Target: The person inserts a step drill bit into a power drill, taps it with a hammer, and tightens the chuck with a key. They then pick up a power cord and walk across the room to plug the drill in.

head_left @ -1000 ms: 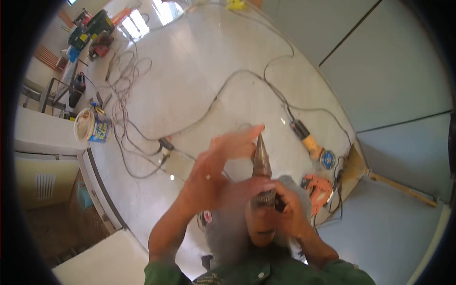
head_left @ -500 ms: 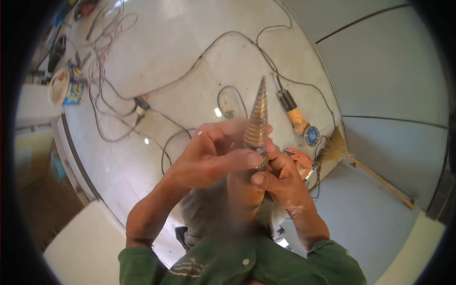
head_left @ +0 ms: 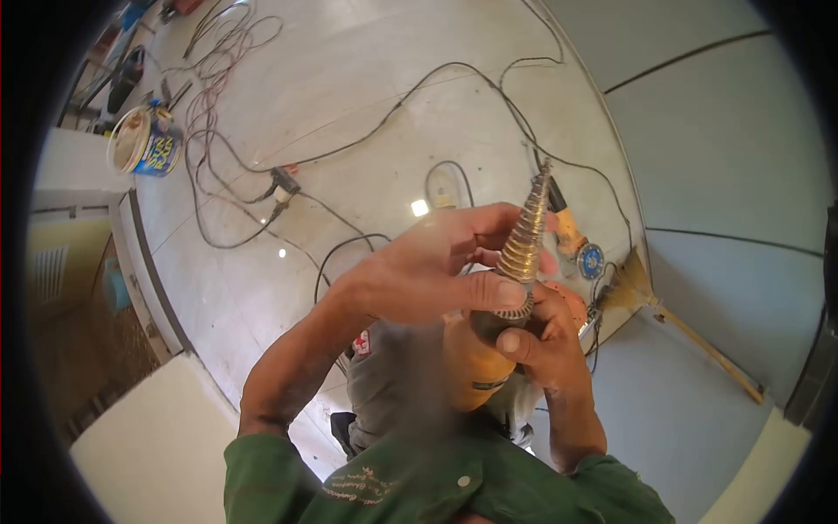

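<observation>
A yellow drill points away from my body, with a long gold step drill bit in its chuck. My left hand comes in from the left, its thumb pressed on the toothed chuck ring at the bit's base. The left fingers curl behind the bit and are partly hidden. Lower down on the right, my right hand is closed around the chuck, with its thumb on the near side. The drill's handle cannot be seen.
An angle grinder with a blue disc lies on the floor beyond my hands, beside an orange tool. A broom lies at right. Cables and a socket connector trail across the floor. A paint bucket stands at left.
The drill and both hands now appear further right and slightly lower in view, while the camera has shifted too. Both hands keep their hold at the chuck.
</observation>
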Demonstrator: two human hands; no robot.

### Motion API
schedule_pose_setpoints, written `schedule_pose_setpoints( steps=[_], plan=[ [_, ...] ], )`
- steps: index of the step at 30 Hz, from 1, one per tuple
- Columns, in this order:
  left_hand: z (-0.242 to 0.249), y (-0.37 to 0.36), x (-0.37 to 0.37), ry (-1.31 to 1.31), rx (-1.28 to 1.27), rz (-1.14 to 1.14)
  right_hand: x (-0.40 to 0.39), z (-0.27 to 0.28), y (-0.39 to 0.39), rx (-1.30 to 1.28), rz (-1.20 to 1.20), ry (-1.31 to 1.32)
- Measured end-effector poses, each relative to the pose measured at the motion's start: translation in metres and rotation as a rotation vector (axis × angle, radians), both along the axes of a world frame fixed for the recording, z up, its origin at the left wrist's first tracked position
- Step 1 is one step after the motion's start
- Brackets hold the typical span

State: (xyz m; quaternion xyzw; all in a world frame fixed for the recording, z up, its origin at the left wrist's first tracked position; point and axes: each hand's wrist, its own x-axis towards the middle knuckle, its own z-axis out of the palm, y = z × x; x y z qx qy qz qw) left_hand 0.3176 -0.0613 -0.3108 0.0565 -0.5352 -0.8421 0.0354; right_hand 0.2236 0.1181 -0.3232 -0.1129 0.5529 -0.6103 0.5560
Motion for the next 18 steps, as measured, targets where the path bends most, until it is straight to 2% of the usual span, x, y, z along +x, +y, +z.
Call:
schedule_pose_setpoints(
  steps=[1,3,5,7,10,12,16,18],
  plan=[
    [0.001,0.0,-0.002,0.012,0.029,0.003,-0.005,-0.004,0.003,-0.009,0.038,-0.056],
    [0.001,-0.001,0.002,0.031,-0.056,0.006,-0.019,-0.015,0.017,-0.156,0.015,-0.397],
    [0.001,0.0,0.01,-0.012,-0.13,0.034,-0.018,-0.016,0.021,-0.102,0.037,-0.385],
    [0.009,0.0,0.013,-0.098,-0.211,0.075,-0.008,0.009,0.003,0.127,0.102,0.007],
    [0.01,0.01,0.017,-0.053,-0.064,0.149,0.025,0.021,0.002,0.098,-0.162,0.204],
    [-0.001,0.013,0.013,-0.017,-0.098,0.134,0.023,0.009,0.009,-0.055,-0.13,0.228],
    [0.005,0.003,0.021,0.017,-0.141,0.096,0.003,0.002,0.016,-0.052,0.018,0.26],
    [-0.021,-0.01,0.035,0.032,-0.338,0.338,0.006,0.009,0.005,-0.01,0.078,0.274]
  ],
)
